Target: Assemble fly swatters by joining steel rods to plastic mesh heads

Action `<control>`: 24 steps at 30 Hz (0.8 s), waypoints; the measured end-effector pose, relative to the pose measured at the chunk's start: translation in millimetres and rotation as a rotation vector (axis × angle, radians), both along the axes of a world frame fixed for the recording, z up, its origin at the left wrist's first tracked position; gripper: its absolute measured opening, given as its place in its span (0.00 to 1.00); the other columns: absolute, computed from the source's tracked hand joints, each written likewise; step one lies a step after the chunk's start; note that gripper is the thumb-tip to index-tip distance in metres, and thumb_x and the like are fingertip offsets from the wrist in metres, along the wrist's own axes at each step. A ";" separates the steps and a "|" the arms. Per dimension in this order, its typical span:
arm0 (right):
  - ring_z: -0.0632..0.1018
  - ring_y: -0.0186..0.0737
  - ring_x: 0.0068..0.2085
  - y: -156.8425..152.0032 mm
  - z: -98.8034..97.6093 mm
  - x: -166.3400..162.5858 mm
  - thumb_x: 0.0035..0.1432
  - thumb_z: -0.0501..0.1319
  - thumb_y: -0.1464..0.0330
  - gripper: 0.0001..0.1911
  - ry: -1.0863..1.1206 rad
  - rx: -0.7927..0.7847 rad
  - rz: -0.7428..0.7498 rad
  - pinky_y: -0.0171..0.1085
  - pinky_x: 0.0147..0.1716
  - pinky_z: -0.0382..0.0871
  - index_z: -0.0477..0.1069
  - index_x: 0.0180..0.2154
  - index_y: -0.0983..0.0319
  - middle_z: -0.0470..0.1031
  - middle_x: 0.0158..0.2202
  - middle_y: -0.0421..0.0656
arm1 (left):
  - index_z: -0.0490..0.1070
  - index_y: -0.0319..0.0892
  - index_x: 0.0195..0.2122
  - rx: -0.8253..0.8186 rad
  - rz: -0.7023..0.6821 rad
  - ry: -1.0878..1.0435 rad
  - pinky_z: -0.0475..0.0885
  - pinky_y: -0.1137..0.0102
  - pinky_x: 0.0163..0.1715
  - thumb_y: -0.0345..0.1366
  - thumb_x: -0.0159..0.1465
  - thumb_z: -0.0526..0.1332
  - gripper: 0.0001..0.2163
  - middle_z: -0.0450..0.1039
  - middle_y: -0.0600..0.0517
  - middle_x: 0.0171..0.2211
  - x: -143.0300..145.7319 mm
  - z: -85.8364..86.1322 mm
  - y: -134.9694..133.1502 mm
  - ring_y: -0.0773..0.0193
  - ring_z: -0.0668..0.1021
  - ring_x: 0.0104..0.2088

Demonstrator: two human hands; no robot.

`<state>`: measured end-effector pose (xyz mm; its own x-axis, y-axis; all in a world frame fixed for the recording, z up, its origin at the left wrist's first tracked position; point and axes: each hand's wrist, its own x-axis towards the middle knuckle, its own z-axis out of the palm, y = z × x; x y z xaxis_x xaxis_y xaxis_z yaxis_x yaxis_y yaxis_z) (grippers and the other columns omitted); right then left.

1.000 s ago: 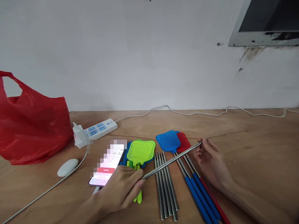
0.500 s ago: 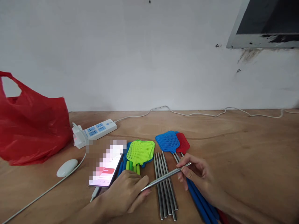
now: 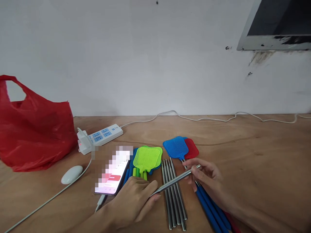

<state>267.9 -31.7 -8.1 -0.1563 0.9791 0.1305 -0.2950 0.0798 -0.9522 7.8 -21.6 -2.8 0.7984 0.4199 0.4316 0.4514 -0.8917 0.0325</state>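
Note:
A shiny metal rod (image 3: 173,182) slants across the front of the table, its right end higher than its left. My left hand (image 3: 132,199) is closed round the lower end. At the upper end, my right hand (image 3: 206,176) pinches it between thumb and fingers, with the tip poking out. Beneath it several similar loose rods (image 3: 171,197) lie side by side. Left of these are fly swatters with a lime green head (image 3: 148,158) on top, their handles partly behind my left hand. Swatters with a blue head (image 3: 176,148) and a red head (image 3: 192,149) lie partly under my right hand; their blue handles (image 3: 209,204) point toward me.
A lit phone (image 3: 113,178), partly blurred out, lies left of the green swatters with a cable plugged in. Behind it are a white power strip (image 3: 105,136) and a white mouse-shaped object (image 3: 72,174). A red plastic bag (image 3: 39,136) stands far left. A white cord (image 3: 204,118) runs along the wall.
The whole view has shifted slightly, so everything sits a little further right. My right fingers have loosened a bit around the rod's upper end; my left hand keeps its hold.

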 end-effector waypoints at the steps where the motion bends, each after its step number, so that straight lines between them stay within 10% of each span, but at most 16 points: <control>1: 0.75 0.33 0.24 -0.6 1.8 -0.8 0.59 0.68 0.57 0.14 0.038 0.013 -0.036 0.29 0.21 0.70 0.79 0.39 0.60 0.78 0.24 0.41 | 0.52 0.47 0.31 -0.008 0.000 -0.014 0.61 0.68 0.21 0.37 0.77 0.33 0.17 0.67 0.58 0.20 0.0 0.4 -0.5 0.64 0.69 0.17; 7: 0.73 0.32 0.22 -0.7 2.0 -1.5 0.55 0.71 0.58 0.14 0.083 0.029 -0.163 0.29 0.18 0.67 0.74 0.28 0.61 0.74 0.22 0.39 | 0.53 0.47 0.31 -0.022 0.006 -0.005 0.60 0.68 0.20 0.36 0.77 0.34 0.17 0.67 0.57 0.20 -2.9 -0.5 0.1 0.63 0.69 0.18; 24: 0.78 0.37 0.33 -5.2 -0.7 -6.1 0.62 0.64 0.56 0.13 0.032 0.027 0.042 0.31 0.25 0.72 0.78 0.40 0.58 0.78 0.32 0.43 | 0.53 0.46 0.31 -0.111 0.044 0.035 0.60 0.67 0.22 0.39 0.77 0.34 0.18 0.67 0.56 0.21 -1.2 4.3 1.2 0.62 0.70 0.19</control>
